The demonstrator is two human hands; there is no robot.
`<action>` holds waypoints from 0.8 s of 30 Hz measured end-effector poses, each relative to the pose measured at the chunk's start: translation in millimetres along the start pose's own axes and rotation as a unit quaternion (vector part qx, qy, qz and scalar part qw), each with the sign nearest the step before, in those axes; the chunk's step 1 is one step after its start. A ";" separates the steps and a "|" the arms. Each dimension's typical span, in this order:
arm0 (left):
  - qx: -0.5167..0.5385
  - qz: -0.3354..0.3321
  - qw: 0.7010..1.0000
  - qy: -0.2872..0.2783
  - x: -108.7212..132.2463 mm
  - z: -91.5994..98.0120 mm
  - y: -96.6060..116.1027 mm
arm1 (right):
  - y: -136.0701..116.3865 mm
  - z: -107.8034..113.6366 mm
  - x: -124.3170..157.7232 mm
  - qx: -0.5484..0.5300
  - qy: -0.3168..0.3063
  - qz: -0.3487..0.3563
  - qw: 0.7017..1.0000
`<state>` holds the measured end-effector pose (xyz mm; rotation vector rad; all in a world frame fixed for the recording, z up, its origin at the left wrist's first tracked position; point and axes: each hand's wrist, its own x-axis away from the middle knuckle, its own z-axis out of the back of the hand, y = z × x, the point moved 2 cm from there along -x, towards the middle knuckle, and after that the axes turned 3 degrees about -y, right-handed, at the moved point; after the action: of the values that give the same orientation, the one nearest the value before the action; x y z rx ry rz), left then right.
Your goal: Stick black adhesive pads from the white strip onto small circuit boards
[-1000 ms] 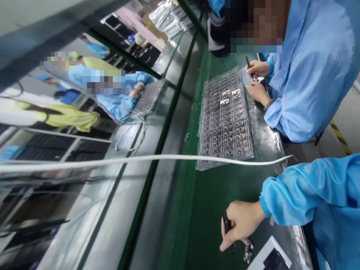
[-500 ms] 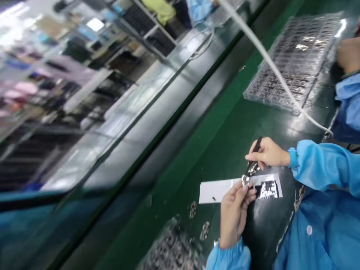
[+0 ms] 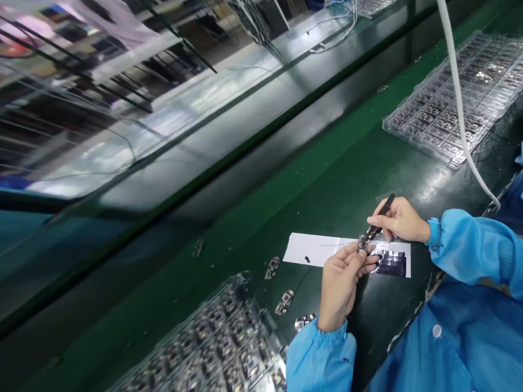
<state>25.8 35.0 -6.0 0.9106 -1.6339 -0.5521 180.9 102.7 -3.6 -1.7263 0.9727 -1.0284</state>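
Note:
My left hand (image 3: 341, 277) pinches a small circuit board (image 3: 362, 243) between thumb and fingers, above a white paper strip (image 3: 316, 249). In my right hand (image 3: 404, 220) is a pair of black tweezers (image 3: 384, 211), slanting down so that the tip meets the board or lies right beside it; contact is too small to make out. Dark stickers (image 3: 391, 263) cover the strip's right end, just beyond my left fingertips. One small black piece (image 3: 308, 259) lies on the strip's left part. Loose boards, among them one board (image 3: 285, 301) with a thin wire, lie left of my left wrist.
A clear tray of boards (image 3: 220, 343) stands at the lower left. Another compartmented tray (image 3: 445, 103) lies at the upper right, with a white cable (image 3: 460, 109) hanging across it. A co-worker's blue sleeve (image 3: 518, 159) shows at the right edge. The green bench (image 3: 327, 190) carries everything.
The camera view has shifted, bringing more of the lower-left tray into sight. Both hands keep their hold on the board and tweezers. The co-worker's hand has left the view.

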 end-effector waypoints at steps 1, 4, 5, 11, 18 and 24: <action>0.003 -0.001 1.000 0.001 0.0 -0.3 0.2 | -0.1 0.0 0.4 0.001 -0.001 0.001 1.000; 0.009 -0.001 1.000 -0.002 0.7 -0.7 0.7 | -0.2 -0.1 1.6 0.003 -0.007 0.003 1.000; 0.011 -0.001 1.000 -0.003 0.9 -0.8 0.9 | 0.0 -0.2 1.9 0.004 -0.009 0.003 1.000; 0.013 -0.005 1.000 -0.009 0.3 -1.4 1.6 | 4.8 -0.6 1.7 0.014 -0.017 -0.005 1.000; 0.013 -0.006 1.000 -0.010 -0.4 -2.4 0.9 | 8.4 -1.4 2.1 0.027 -0.044 -0.002 0.999; 0.010 -0.007 1.000 -0.012 0.8 -2.5 1.8 | 10.6 -2.5 2.4 0.030 -0.051 0.001 0.998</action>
<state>27.6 35.6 -3.5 0.9344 -1.6581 -0.5587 177.5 96.6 -12.3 -1.7110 0.8712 -0.9498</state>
